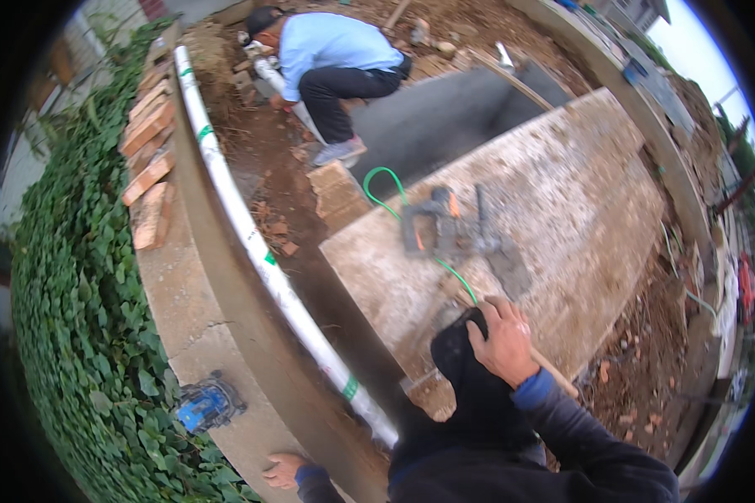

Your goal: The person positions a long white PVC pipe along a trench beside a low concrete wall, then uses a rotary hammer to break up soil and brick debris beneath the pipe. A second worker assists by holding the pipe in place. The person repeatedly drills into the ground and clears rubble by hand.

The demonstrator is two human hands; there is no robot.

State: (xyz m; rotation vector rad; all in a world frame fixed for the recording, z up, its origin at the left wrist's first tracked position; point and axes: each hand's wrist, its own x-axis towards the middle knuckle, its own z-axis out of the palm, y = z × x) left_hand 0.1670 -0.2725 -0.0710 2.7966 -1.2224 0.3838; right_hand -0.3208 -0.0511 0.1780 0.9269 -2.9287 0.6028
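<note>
My right hand (502,339) rests over my dark-trousered knee (457,352), fingers bent and apart, with a wooden handle (554,375) beside it. My left hand (283,471) lies on the concrete ledge (235,440) at bottom left, holding nothing, near a blue-and-black tool (203,402). A long white pipe with green bands (306,339) runs along the ledge's inner side. Ahead of my knee, a dusty grey power tool with orange parts (445,222) lies on a large dirty pale slab (579,235), with a green cord (382,172) around it.
A person in a light blue shirt (335,54) crouches ahead at another white pipe (306,113). Bricks (149,151) are stacked on the ledge, ivy (84,302) grows left of it. A grey pit (428,126), a dirt trench (264,176) and rubble (629,377) surround the slab.
</note>
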